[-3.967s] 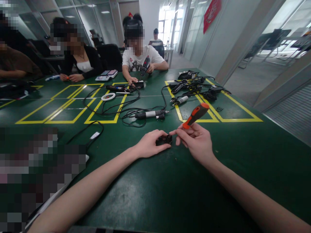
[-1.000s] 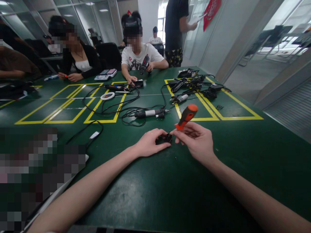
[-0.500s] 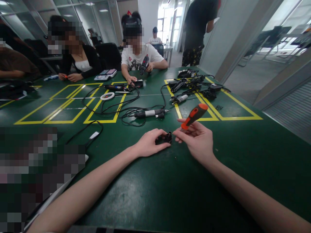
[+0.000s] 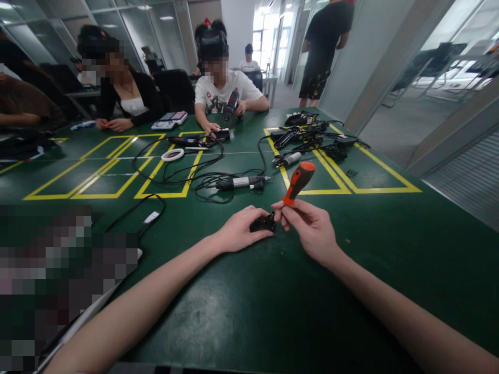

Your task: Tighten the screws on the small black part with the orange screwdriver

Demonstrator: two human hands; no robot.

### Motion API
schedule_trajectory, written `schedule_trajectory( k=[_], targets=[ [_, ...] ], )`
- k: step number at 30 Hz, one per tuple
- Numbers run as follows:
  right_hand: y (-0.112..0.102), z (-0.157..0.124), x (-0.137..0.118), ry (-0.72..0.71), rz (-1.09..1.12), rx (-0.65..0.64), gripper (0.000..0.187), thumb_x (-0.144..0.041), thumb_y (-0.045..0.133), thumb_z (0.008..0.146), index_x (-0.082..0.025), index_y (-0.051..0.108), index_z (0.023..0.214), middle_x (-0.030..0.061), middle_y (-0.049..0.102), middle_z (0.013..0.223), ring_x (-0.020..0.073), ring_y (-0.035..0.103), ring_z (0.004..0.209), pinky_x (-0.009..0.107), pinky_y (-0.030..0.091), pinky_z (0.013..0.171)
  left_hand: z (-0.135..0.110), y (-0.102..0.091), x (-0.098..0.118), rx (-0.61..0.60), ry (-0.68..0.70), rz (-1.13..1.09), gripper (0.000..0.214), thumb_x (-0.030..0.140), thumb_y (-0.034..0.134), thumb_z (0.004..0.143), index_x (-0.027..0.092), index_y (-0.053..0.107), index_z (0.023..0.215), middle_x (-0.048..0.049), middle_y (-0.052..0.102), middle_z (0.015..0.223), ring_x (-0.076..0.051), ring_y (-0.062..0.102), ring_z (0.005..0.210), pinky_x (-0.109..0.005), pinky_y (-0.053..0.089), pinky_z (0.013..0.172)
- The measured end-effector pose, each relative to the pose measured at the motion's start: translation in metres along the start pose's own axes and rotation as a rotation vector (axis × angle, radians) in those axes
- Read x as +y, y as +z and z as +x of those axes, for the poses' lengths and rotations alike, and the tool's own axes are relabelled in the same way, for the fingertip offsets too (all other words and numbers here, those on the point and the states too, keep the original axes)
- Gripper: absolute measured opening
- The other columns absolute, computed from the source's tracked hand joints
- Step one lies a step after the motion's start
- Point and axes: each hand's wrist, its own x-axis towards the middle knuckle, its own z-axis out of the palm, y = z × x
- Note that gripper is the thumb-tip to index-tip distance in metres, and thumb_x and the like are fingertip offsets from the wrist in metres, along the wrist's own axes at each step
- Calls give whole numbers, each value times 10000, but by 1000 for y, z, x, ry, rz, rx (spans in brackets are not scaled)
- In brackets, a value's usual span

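Right hand (image 4: pixel 314 231): thumb and fingers pinched around the lower end of an orange-and-black screwdriver (image 4: pixel 301 182), just right of the black part; the handle leans up and to the right, the shaft is hidden.
Left hand (image 4: pixel 245 228): thumb and fingers curled around the left side of the small black part (image 4: pixel 270 222), bracing it at the table.
Black part: at the green table (image 4: pixel 218 301), between the hands, a short post upright on top; whether the right fingertips touch it cannot be told.
Tagged cable (image 4: pixel 151 217): well left of the black part.
Silver-bodied tool (image 4: pixel 239 182): lying beyond the black part and slightly left, its black cord looped around it.
Yellow tape (image 4: pixel 161 196): marking frames beyond the black part, on both sides.
White ring (image 4: pixel 172 155): farther beyond the black part, to its left.
Cable tangle (image 4: pixel 337 148): far right beyond the black part.
Co-worker (image 4: pixel 218 91): across the table from the black part, one hand gripping a drill-like tool (image 4: pixel 232 105), the other at a dark box (image 4: pixel 223 134).
Standing person (image 4: pixel 327 41): farther off, right beyond the black part, in dark clothes.
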Motion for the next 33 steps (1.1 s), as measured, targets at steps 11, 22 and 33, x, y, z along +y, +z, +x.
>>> schedule_trajectory(
  k=[11, 22, 33],
  targets=[
    [-15, 7, 8, -4, -5, 126, 212, -433, 727, 869, -229, 671, 878, -22, 590, 669, 116, 469, 512, 261, 395, 466, 5, -12, 4, -109, -106, -7, 328, 258, 404, 931, 171, 610, 692, 9, 560, 667, -152, 541, 700, -274, 403, 728],
    [-12, -8, 25, -409, -388, -211, 144, -156, 541, 982, -241, 616, 893, 32, 679, 870, 178, 656, 792, 320, 545, 747, 3, -34, 11, -268, -124, 381, 328, 273, 430, 970, 195, 655, 745, -36, 669, 701, -205, 597, 714, -288, 365, 663],
    [-14, -6, 27, -696, -691, -603, 234, -149, 497, 1009, -151, 667, 1169, 97, 724, 975, 186, 640, 820, 293, 512, 680, 6, -42, 14, -441, -91, 614, 220, 197, 438, 986, 150, 652, 971, -55, 761, 886, -220, 677, 848, -283, 415, 722]
  ],
)
